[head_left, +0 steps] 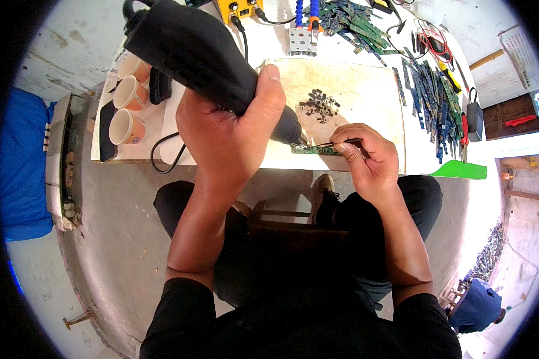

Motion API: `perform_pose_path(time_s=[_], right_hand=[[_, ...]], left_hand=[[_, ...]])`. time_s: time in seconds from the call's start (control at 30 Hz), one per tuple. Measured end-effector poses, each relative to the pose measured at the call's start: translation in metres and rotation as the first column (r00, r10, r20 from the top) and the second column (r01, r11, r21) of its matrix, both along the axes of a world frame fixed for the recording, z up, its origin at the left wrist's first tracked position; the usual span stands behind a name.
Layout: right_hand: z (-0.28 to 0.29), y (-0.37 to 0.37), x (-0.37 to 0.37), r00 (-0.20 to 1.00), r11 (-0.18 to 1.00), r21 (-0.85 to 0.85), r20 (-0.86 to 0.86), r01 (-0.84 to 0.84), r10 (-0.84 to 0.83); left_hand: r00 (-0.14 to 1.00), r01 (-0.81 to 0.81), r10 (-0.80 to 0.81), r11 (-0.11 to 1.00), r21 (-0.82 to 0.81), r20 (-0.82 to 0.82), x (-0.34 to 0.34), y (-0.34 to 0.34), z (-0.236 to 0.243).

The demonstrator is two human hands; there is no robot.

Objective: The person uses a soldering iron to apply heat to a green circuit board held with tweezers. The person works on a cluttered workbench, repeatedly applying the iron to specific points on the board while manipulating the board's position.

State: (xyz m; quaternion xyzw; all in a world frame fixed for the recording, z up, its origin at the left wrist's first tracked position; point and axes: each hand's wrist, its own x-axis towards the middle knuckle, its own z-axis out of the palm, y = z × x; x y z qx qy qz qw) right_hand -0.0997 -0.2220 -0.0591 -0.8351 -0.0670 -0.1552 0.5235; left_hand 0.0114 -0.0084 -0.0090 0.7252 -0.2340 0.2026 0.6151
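Observation:
My left hand (227,128) is wrapped round a black heat gun (191,51), its nozzle pointing down and to the right. The nozzle tip is close over a narrow green circuit board (317,150) lying near the table's front edge. Dark tweezers (324,144) are pinched in my right hand (368,155), with their tips at the board beside the nozzle. Whether the tips touch a part on it, I cannot tell. Just beyond lies a small heap of black and silvery components (320,106) on a stained tan work board (365,90).
Three paper cups (127,127) stand at the left by a black tray (106,128). Piles of circuit board strips (428,99) lie at the right and far side (353,24). A yellow powered box (239,9) is at the back. Another person (476,305) sits at lower right.

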Motion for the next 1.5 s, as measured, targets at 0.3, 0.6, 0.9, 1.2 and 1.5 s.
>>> perform_pose_path(time_s=[0.3,0.6,0.9,1.2,1.5], right_hand=[[-0.0013,-0.0006,0.0002,1.0,1.0,0.002,-0.002,-0.009,0.009],[-0.002,-0.0008,-0.0001,1.0,1.0,0.008,0.009,-0.001,0.001],[-0.0034,-0.006,-0.0026,0.999,1.0,0.007,0.038,-0.02,0.019],[-0.0046,-0.0009,-0.0025,0.999,0.997,0.076,0.023,0.029,-0.031],[-0.0075,-0.0041,-0.0027,0.999,0.999,0.036,0.037,-0.018,0.016]], left_hand=[[1.0,0.008,-0.008,1.0,-0.011,0.002,-0.0007,0.002,0.0],[1.0,0.016,-0.016,1.0,-0.021,0.016,0.0011,0.0027,-0.0007],[1.0,0.0,0.0,1.0,-0.02,0.003,0.0009,0.0036,0.0006],[1.0,-0.002,0.002,1.0,-0.022,-0.012,-0.0011,0.0008,-0.0004],[1.0,-0.002,0.001,1.0,-0.02,-0.022,-0.0026,-0.0002,0.0018]])
